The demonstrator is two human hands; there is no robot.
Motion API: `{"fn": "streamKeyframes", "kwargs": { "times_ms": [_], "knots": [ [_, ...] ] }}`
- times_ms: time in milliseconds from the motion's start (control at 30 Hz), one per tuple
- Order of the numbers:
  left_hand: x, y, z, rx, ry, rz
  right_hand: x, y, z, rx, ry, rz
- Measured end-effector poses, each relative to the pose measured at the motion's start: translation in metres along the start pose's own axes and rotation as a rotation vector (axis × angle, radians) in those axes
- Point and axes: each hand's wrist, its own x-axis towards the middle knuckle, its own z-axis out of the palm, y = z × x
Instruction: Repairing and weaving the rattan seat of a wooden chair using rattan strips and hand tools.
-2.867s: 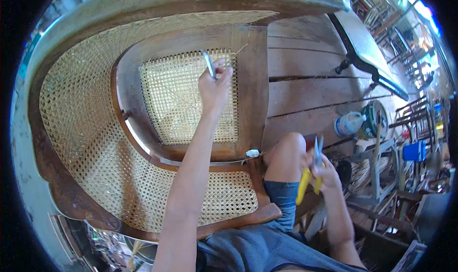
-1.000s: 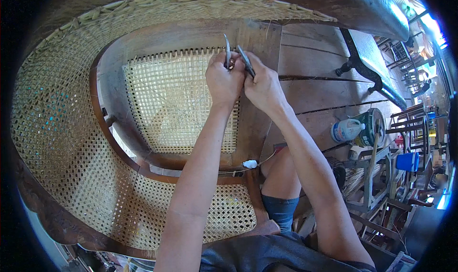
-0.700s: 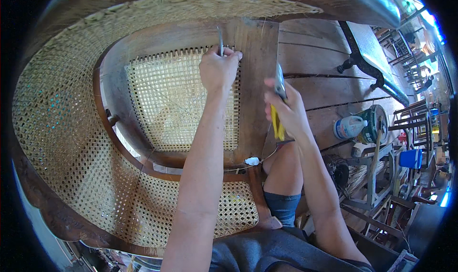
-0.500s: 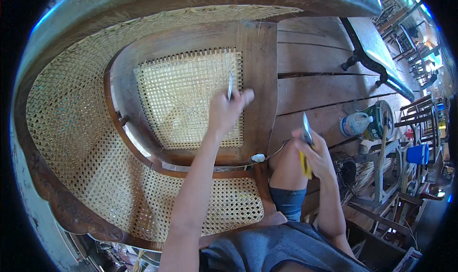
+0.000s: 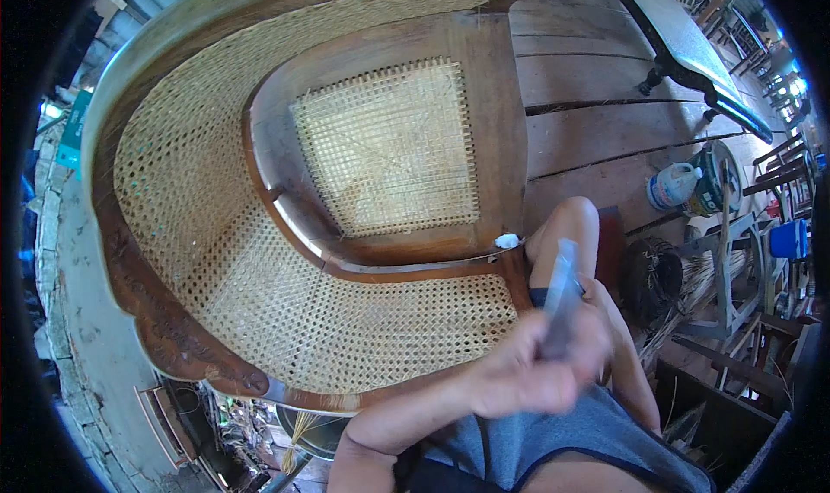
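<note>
The left hand (image 5: 536, 376) is closed around a slender metal tool (image 5: 563, 285), which I see blurred and pointing up and away from the palm. I judge this grip keeps the tip clear of the fingers. The right hand (image 5: 594, 292) sits just beyond the left one and is largely hidden by it; I cannot tell whether it is wide, narrow or holding anything.

The cane seat panel (image 5: 393, 151) lies forward and to the left of the left hand, well apart from both hands and set in its wooden seat frame (image 5: 493, 130). The curved cane back (image 5: 380, 320) wraps around the seat, its near section just left of the left hand. I infer the chair is turned this way so the seat's open front faces right, beside the bent knee (image 5: 566, 220), leaving the panel within arm's reach.

A small white lump (image 5: 507, 241) rests at the frame's near corner, forward of the left hand, presumably parked for easy access. The jug (image 5: 674, 186) stands farther off, forward and right, likely out of the working space.
</note>
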Motion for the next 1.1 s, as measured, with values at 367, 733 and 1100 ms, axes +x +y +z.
{"fn": "streamKeyframes", "kwargs": {
  "times_ms": [367, 733, 1100],
  "knots": [
    [-0.014, 0.016, 0.065, -0.074, -0.271, -0.338, 0.0, -0.007, 0.003, -0.172, 0.024, 0.075],
    [-0.064, 0.001, -0.07, 0.246, 0.617, -0.085, -0.044, -0.002, -0.015, -0.251, -0.028, 0.086],
    [-0.089, -0.025, -0.107, 0.306, 0.752, -0.035, -0.028, -0.007, -0.001, -0.472, -0.031, -0.001]
  ]
}}
